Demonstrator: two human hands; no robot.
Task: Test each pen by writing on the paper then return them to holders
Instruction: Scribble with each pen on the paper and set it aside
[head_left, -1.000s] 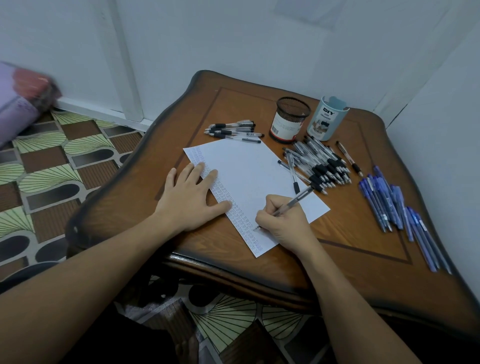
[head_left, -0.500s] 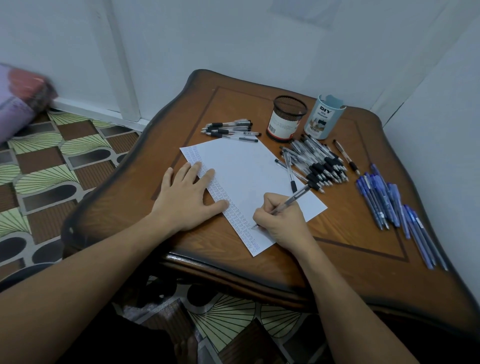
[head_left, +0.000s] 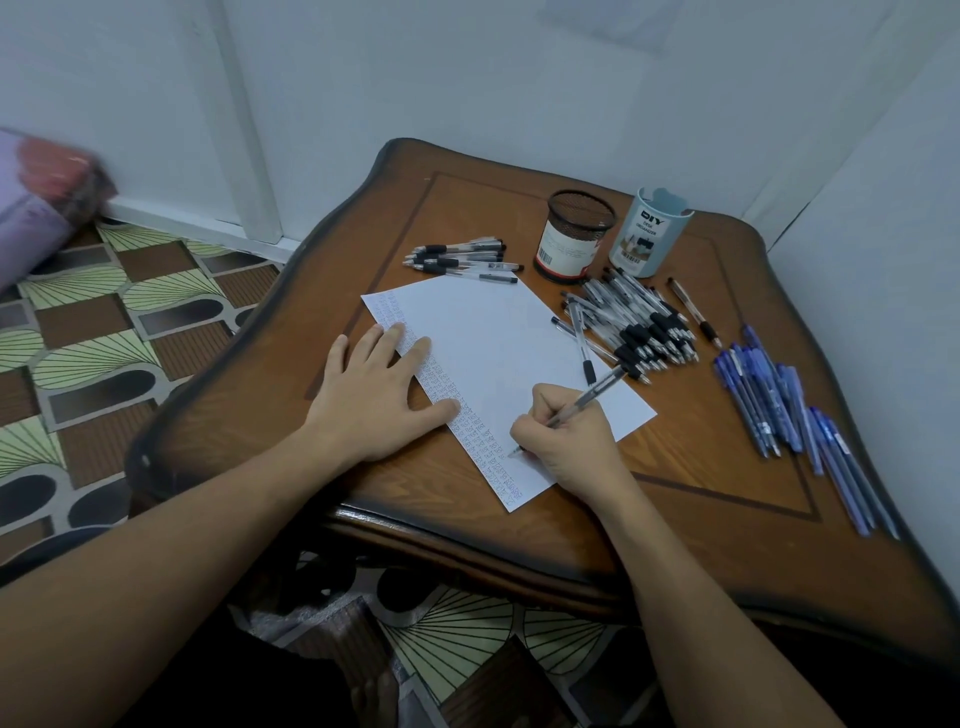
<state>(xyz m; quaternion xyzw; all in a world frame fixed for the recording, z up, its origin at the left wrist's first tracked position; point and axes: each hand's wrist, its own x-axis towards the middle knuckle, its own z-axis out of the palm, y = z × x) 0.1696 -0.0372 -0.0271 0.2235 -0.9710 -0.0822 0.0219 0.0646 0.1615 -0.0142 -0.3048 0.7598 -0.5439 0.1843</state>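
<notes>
- The right hand (head_left: 566, 447) is closest, with its fingers curled round a clear-barrelled pen with a black grip (head_left: 587, 397). The pen's tip touches the near part of the sheet.
- The left hand (head_left: 374, 395) lies flat with its fingers spread and grasps nothing. Its fingertips and thumb press on the sheet's left edge.
- The white sheet of paper (head_left: 498, 338) lies at an angle on the brown wooden table with a dark scalloped rim (head_left: 701, 493). A band of small written marks runs along its left edge.
- A row of blue plastic pens (head_left: 779, 405) lies on the table well to the right of the sheet.
- A loose heap of clear pens with black grips (head_left: 639, 322) touches the sheet's far right side, and two of them lie on the paper.
- A small bunch of similar black-grip pens (head_left: 462, 257) lies just beyond the sheet's far corner.
- The black mesh cup holder with a white label (head_left: 571, 236) and the pale blue cylindrical holder (head_left: 647, 234) stand side by side beyond the heap. I cannot tell what is inside either.
</notes>
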